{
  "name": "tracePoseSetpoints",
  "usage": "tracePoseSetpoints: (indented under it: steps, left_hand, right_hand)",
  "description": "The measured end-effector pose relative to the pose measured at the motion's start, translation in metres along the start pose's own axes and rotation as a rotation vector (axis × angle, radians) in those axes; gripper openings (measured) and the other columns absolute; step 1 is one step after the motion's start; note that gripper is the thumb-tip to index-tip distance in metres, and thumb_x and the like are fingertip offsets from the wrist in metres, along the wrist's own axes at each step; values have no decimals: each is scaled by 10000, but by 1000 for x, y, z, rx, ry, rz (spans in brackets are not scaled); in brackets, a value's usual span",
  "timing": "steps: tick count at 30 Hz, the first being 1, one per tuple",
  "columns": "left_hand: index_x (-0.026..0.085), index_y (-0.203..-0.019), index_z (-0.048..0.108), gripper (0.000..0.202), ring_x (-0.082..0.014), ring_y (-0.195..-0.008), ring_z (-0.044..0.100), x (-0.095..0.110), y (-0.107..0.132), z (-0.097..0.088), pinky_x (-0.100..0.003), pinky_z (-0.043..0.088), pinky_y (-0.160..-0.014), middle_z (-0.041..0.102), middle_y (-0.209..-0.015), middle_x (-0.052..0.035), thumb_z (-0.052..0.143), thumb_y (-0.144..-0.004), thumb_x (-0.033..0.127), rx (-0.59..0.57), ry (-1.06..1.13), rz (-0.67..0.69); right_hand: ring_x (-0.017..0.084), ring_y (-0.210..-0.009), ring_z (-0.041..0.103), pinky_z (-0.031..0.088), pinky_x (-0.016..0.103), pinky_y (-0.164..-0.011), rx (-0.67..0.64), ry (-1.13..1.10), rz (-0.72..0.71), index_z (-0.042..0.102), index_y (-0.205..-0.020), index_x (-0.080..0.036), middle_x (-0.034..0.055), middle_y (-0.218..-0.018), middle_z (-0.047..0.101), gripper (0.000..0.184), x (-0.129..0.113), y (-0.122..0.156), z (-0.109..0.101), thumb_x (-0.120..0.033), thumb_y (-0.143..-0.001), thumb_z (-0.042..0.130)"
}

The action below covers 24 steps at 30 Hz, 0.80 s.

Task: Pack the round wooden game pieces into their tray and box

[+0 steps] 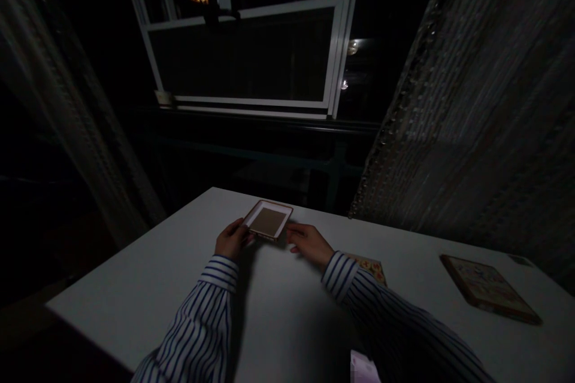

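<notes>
The left hand (231, 239) pinches the shallow brown-floored tray (268, 220) at its near-left edge, thumb on the rim. The right hand (309, 243) hovers just right of the tray, fingers loosely spread and holding nothing; whether they touch it is unclear. The white table (179, 287) lies beneath the tray. A picture board (489, 288) sits well right of the tray.

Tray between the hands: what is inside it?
Inside the tray, a flat brown panel within a white border; nothing else shows. Fingers of the left hand cover its near-left corner, and the table beneath it is hidden.
</notes>
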<state>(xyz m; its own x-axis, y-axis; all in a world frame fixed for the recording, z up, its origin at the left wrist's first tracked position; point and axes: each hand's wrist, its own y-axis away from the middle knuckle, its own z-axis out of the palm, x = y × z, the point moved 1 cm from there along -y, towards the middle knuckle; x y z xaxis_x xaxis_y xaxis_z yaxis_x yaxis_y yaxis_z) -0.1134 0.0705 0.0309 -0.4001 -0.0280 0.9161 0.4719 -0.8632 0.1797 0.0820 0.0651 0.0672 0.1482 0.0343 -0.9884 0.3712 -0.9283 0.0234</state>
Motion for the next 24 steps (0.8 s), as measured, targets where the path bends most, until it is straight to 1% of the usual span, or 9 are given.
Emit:
tracePoseSetpoints:
  steps: [4, 6, 9, 14, 20, 24]
  left_hand:
    - [108, -945, 555, 231, -116, -573, 625, 2, 14, 7, -231, 528, -558, 619, -736, -50, 549, -721, 52, -25, 13, 5]
    - [106, -936, 559, 224, -116, -579, 624, 3, 21, 10, -230, 527, -557, 620, -740, -54, 559, -717, 57, -47, 13, 3]
    - [104, -932, 564, 224, -117, -590, 622, 1, 33, 16, -230, 524, -555, 624, -752, -62, 576, -711, 70, -76, 8, -8]
    - [118, -928, 570, 212, -118, -618, 624, -8, 52, 27, -223, 516, -568, 632, -767, -63, 579, -718, 95, -145, 4, -21]
    - [143, -953, 571, 242, -99, -622, 614, -19, 72, 41, -216, 508, -583, 636, -793, -45, 588, -713, 120, -195, -51, -70]
    - [144, -972, 572, 259, -97, -614, 611, -31, 80, 50, -209, 506, -577, 640, -789, -40, 582, -714, 119, -252, -70, -94]
  right_hand:
    - [114, -766, 558, 450, 170, -535, 6, -8, -37, 572, -1018, -127, 50, -868, 602, 287, -3, 18, -15, -191, -754, 479]
    - [115, -765, 562, 455, 173, -544, 37, -3, -44, 574, -1017, -122, 53, -860, 606, 289, -4, 27, -25, -206, -752, 493]
    - [125, -762, 573, 472, 192, -554, 118, -2, -33, 566, -1036, -122, 61, -851, 616, 318, -2, 41, -42, -231, -739, 533]
    - [139, -794, 578, 488, 217, -582, 211, -33, -35, 551, -1049, -122, 73, -881, 616, 332, 1, 64, -69, -249, -742, 551]
    - [156, -849, 581, 483, 239, -638, 292, -48, -7, 532, -1069, -114, 87, -933, 615, 349, 11, 87, -89, -267, -754, 535]
    - [169, -878, 586, 475, 282, -741, 331, 5, -40, 547, -1062, -133, 80, -984, 619, 348, 22, 97, -102, -287, -750, 529]
